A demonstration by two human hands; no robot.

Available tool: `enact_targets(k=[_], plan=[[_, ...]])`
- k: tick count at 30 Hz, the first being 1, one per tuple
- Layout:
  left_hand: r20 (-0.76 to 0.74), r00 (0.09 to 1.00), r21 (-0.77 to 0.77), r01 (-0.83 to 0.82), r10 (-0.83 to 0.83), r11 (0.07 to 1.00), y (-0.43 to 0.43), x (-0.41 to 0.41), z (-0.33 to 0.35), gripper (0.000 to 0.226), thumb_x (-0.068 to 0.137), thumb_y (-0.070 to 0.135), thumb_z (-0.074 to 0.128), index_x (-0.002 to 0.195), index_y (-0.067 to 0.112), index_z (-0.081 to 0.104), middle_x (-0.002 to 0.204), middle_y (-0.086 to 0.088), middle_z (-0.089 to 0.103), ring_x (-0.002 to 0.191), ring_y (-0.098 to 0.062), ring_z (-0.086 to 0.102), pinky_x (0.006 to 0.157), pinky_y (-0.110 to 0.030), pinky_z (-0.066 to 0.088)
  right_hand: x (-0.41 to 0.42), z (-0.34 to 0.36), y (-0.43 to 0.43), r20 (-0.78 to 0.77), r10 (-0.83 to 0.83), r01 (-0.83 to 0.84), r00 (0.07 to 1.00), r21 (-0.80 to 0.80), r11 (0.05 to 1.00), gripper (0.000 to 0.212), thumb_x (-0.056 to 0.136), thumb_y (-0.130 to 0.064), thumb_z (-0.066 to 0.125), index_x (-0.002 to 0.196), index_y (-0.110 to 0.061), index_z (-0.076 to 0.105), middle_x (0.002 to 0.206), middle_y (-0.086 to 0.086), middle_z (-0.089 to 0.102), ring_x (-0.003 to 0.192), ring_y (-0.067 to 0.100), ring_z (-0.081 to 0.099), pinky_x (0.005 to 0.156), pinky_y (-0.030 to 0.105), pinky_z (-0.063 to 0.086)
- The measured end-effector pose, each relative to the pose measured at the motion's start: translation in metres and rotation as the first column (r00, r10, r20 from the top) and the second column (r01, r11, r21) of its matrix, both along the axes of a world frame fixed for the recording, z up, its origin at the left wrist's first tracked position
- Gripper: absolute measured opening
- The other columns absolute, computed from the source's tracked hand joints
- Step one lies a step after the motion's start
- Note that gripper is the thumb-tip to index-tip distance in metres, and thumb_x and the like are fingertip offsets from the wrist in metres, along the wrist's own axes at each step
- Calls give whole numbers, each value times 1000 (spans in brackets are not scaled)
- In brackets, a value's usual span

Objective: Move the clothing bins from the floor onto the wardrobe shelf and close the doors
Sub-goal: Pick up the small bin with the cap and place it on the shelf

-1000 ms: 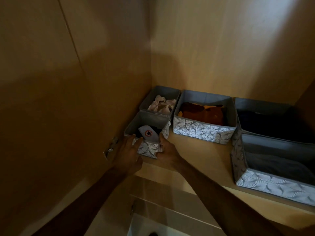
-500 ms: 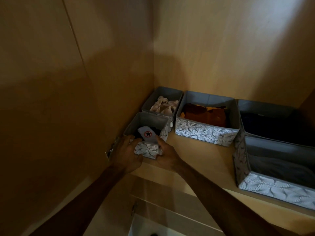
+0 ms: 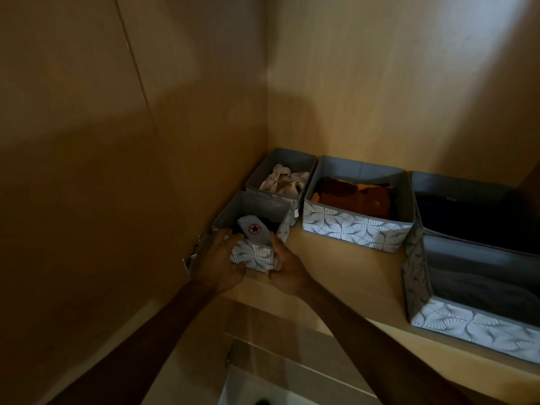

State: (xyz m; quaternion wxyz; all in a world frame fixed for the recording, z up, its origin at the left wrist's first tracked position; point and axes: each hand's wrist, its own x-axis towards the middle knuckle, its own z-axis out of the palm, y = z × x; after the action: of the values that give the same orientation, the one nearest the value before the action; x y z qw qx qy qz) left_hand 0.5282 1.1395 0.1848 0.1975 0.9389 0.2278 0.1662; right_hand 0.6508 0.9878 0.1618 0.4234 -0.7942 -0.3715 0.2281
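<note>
Heads up: your left hand [image 3: 217,263] and right hand [image 3: 287,271] pinch the small sock bin's [image 3: 253,229] soft front wall at 9 o'clock on the shelf [image 3: 344,276]; it could buckle.

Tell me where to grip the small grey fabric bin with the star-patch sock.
Grip the small grey fabric bin at its two front corners, from the open shelf-edge side, as the left hand and right hand do now. The wardrobe wall and the white-cloth bin seem to block other sides.

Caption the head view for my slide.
Both hands hold a small bin at the shelf edge, beside four others.
</note>
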Motion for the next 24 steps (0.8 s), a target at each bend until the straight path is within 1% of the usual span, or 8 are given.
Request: enact_targets(k=[6,10,12,14,17,19,21,24], plan=[[10,1000,-69,24,-23,997,-1,7,4,73,69,38,68,137,18,51,145,-10,41,134,-30,38,108,-36,34,-1,-2,-9,-15,-4,4,1000,27,1000,97,79,3,61,155,-21,5,159,5,27,144,21,31,113,33,38],[16,999,-83,38,-37,996,1,6,3,70,73,30,74,138,20,50,145,-8,39,133,-28,39,107,-34,37,-3,4,-14,-87,26,-18,996,87,996,97,80,10,58,155,-22,7,159,2,24,145,18,29,110,31,41],[34,999,-99,32,-29,995,-2,2,2,67,76,24,75,138,19,50,145,-8,39,133,-27,39,104,-30,35,-7,7,-17,-113,28,-16,993,101,995,95,81,10,58,155,-21,8,155,-4,28,142,14,32,104,21,43],[105,994,-111,23,-12,994,-7,-3,1,60,79,18,73,135,15,52,142,-8,43,130,-26,42,101,-27,35,-11,8,-21,-135,18,-1,991,123,992,89,82,7,60,154,-20,15,143,-15,36,132,7,41,95,14,44],[258,961,-241,-41,104,970,-23,-12,-2,44,81,10,71,124,14,59,128,-3,55,119,-19,51,98,-29,43,-20,10,-37,-250,-33,79,968,177,981,76,84,2,62,150,-19,29,127,-19,46,118,2,48,94,20,42],[277,936,-478,-60,215,876,-44,-20,-4,33,84,5,68,115,15,63,116,2,61,112,-16,56,93,-28,47,-26,9,-55,-291,-93,149,952,177,973,69,87,-2,64,147,-19,35,128,-10,52,121,8,50,94,23,45],[281,910,-708,-18,305,706,-72,-27,-7,25,86,-2,65,107,11,64,101,4,66,101,-19,61,81,-19,50,-31,4,-79,-332,-119,194,936,205,959,62,87,-3,65,143,-17,42,127,0,59,120,16,56,92,27,49],[227,896,-842,-17,383,539,-114,-45,-23,19,86,-6,62,100,7,66,90,2,68,88,-17,63,74,-17,50,-47,-6,-120,-404,-167,274,899,224,935,46,87,2,64,129,-12,55,107,0,68,102,12,64,80,21,50]])
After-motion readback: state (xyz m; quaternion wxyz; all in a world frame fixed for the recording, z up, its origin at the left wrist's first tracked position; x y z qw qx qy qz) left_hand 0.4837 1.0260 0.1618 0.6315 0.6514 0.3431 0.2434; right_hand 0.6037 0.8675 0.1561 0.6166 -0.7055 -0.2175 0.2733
